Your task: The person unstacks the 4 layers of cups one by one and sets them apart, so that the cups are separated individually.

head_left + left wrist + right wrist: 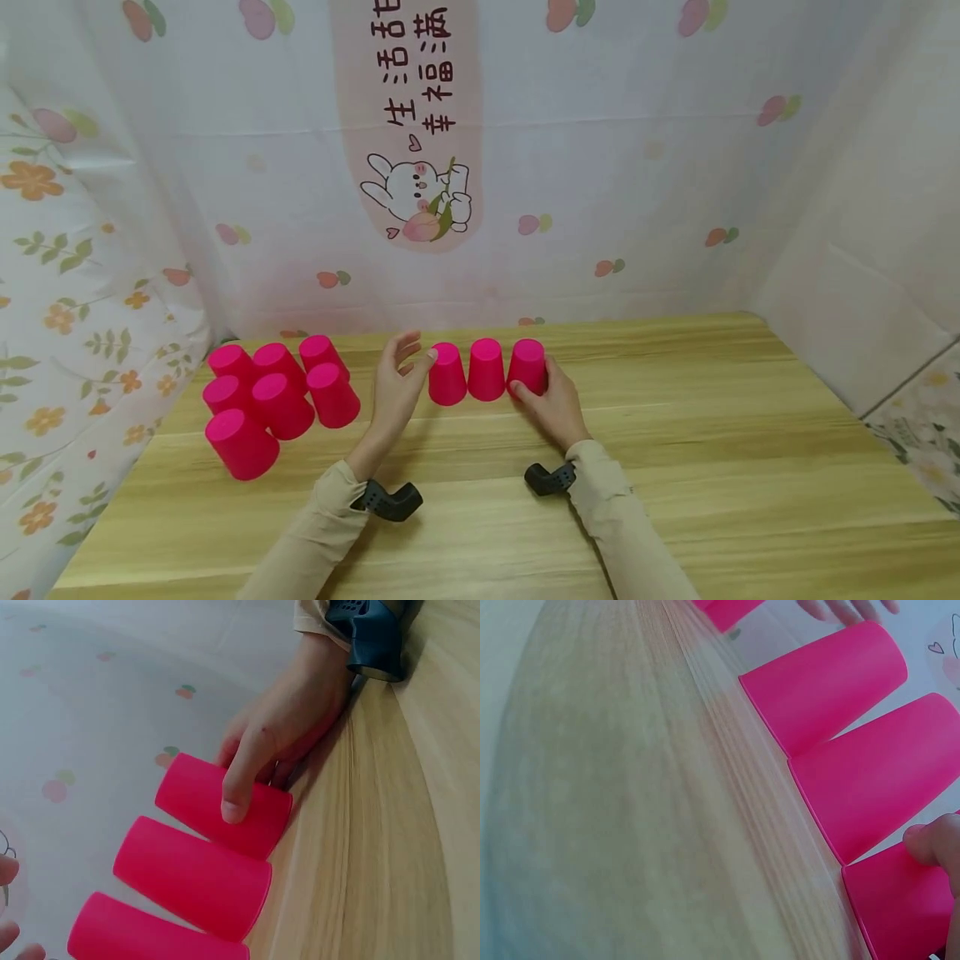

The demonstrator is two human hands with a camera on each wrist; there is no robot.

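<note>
Three pink plastic cups stand upside down in a row: a left cup, a middle cup and a right cup. My right hand grips the right cup, thumb across its front and fingers round its far side. In the left wrist view, that thumb lies flat along the right cup. Beside the left cup, my left hand is held with loosely spread fingers and nothing in its grasp. Its thumb tip is close to that cup's top; whether it touches, I cannot tell.
Several more upside-down pink cups are grouped at the left of the wooden table. A white printed cloth hangs along the table's back edge, and a flowered cloth hangs at the left. Each wrist wears a black device.
</note>
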